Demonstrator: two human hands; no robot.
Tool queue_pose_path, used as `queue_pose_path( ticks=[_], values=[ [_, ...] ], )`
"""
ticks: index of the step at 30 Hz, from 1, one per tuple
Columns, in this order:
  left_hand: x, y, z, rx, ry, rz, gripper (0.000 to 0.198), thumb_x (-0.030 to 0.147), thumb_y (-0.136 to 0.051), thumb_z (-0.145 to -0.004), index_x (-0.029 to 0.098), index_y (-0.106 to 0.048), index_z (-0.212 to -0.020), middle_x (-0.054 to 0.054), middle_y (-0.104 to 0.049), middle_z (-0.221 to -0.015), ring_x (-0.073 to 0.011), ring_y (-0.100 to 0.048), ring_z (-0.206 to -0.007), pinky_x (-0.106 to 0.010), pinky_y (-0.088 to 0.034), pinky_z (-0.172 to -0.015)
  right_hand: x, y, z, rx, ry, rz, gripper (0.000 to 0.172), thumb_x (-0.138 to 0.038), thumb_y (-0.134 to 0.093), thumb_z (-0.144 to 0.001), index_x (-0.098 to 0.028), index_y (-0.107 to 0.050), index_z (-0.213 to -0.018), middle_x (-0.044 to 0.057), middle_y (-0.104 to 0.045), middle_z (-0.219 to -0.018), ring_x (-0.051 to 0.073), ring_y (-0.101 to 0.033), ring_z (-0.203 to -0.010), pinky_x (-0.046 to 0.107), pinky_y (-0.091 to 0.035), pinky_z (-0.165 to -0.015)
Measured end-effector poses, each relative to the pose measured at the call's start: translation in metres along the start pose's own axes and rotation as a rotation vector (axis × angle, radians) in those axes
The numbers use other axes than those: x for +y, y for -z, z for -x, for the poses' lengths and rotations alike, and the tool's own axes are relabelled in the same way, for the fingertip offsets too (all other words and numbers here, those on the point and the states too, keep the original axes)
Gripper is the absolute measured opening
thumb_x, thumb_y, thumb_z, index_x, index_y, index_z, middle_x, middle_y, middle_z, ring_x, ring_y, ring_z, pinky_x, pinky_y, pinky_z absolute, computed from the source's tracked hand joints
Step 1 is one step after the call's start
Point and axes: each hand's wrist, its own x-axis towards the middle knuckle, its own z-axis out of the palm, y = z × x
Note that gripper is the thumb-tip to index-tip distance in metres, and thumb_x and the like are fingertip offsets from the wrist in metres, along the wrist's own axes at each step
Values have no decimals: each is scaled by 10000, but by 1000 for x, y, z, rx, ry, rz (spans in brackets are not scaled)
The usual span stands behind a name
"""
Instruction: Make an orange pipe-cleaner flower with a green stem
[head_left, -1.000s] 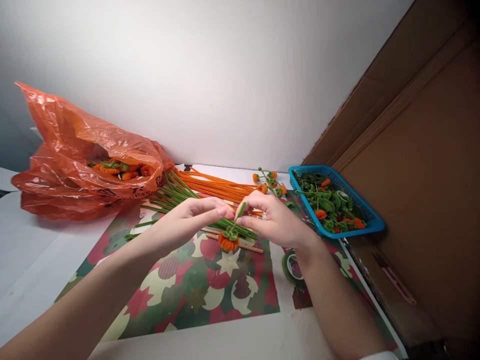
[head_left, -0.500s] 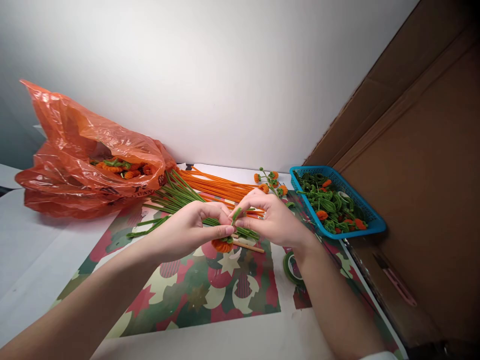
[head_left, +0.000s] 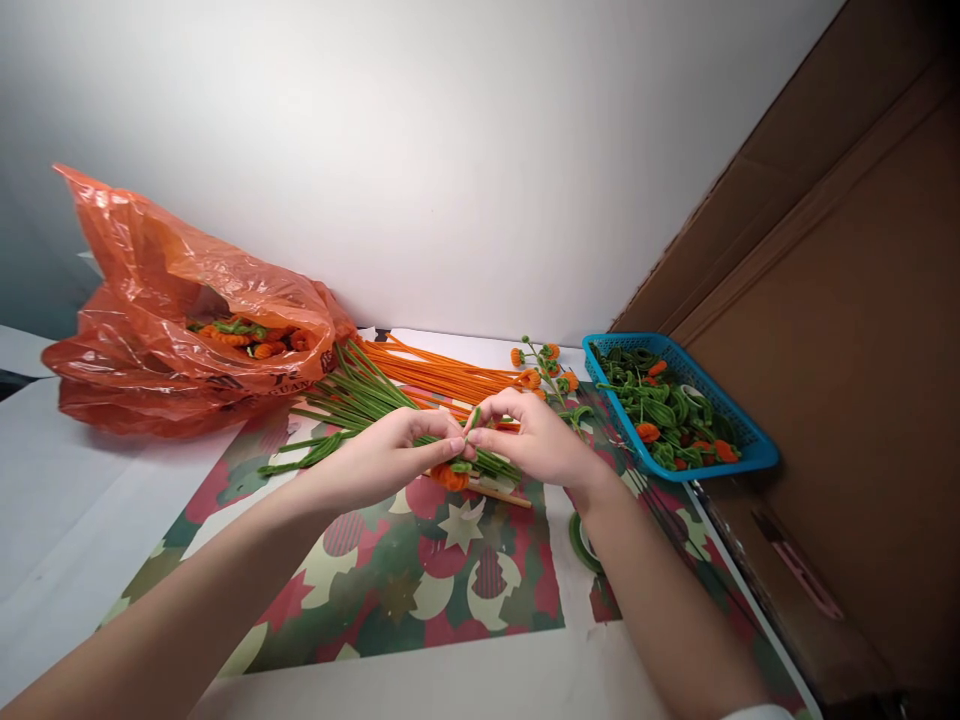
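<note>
Over the middle of the patterned paper (head_left: 420,600), both hands meet at a small orange pipe-cleaner flower (head_left: 450,477) with a green base. My left hand (head_left: 401,445) is closed, thumb and fingers pinching the flower's green part. The fingers of my right hand (head_left: 525,432) pinch the short green end (head_left: 474,418) that sticks up above the flower. The orange head hangs downward beneath the fingertips. Behind the hands lie green pipe cleaners (head_left: 360,385) and orange pipe cleaners (head_left: 442,368). A thin wooden stick (head_left: 501,494) rests on the paper just beyond the flower.
An orange plastic bag (head_left: 187,370) with orange flowers inside stands at left. At right is a blue basket (head_left: 679,472) of green leaves and orange pieces. A finished flower sprig (head_left: 551,365), green tape roll (head_left: 581,545) and pink cutter (head_left: 806,580) lie nearby.
The flower has tipped up slightly and its green end now shows less between the fingers. Both hands stay pinched together; the whole view has shifted a little.
</note>
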Motion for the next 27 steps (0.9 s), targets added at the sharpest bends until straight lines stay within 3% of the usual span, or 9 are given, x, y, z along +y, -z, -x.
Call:
queue_pose_path(
  ticks=[4, 6, 9, 15, 20, 24, 27],
  values=[
    [1, -9, -1, 322, -105, -232, 296, 469, -574, -817, 198, -692, -792, -44, -675, -872, -200, -597, -835, -280, -451, -741, 0, -7, -1, 70, -25, 44, 121, -216, -602, -832, -174, -648, -728, 3, -627, -800, 163, -537, -864, 280, -384, -787],
    [1, -10, -1, 382, -110, -314, 277, 456, -604, -798, 201, -690, -731, -31, -673, -768, -187, -592, -750, -286, -443, -732, -2, -11, 0, 94, -52, 65, 96, -218, -617, -820, -179, -648, -738, 10, -627, -825, 172, -533, -883, 291, -383, -793],
    [0, -5, 1, 317, -79, -335, 307, 440, -588, -812, 193, -660, -644, -18, -659, -700, -167, -577, -693, -281, -436, -720, -5, -12, 2, 110, -46, 85, 40, -210, -658, -797, -193, -670, -762, 17, -636, -841, 186, -529, -916, 314, -386, -820],
    [2, 7, 6, 47, -4, -53, 298, 450, -584, -818, 179, -644, -709, 10, -601, -679, -124, -522, -618, -222, -393, -556, -11, -2, 6, 40, 113, 48, 61, -175, -670, -814, -224, -705, -813, 4, -659, -812, 185, -539, -934, 327, -402, -853],
    [5, 9, 8, -46, 4, 16, 293, 445, -588, -828, 174, -614, -720, 22, -559, -664, -116, -492, -614, -218, -379, -559, -9, 1, 5, 17, 73, -42, 50, -209, -710, -788, -216, -713, -837, 10, -656, -851, 184, -556, -934, 327, -416, -844],
    [7, 7, 8, -28, 12, -61, 329, 466, -537, -855, 182, -618, -710, 8, -603, -699, -138, -536, -658, -234, -410, -602, -6, -2, 4, 10, 12, -20, 38, -237, -700, -792, -202, -705, -806, 13, -641, -868, 179, -556, -931, 318, -405, -842],
    [6, 1, 7, 139, -30, -204, 291, 476, -592, -812, 202, -688, -795, -16, -668, -794, -175, -586, -742, -266, -439, -668, -6, -4, 3, 46, -15, 5, 60, -249, -680, -807, -194, -693, -785, 13, -641, -856, 176, -553, -929, 311, -398, -843]
  ],
)
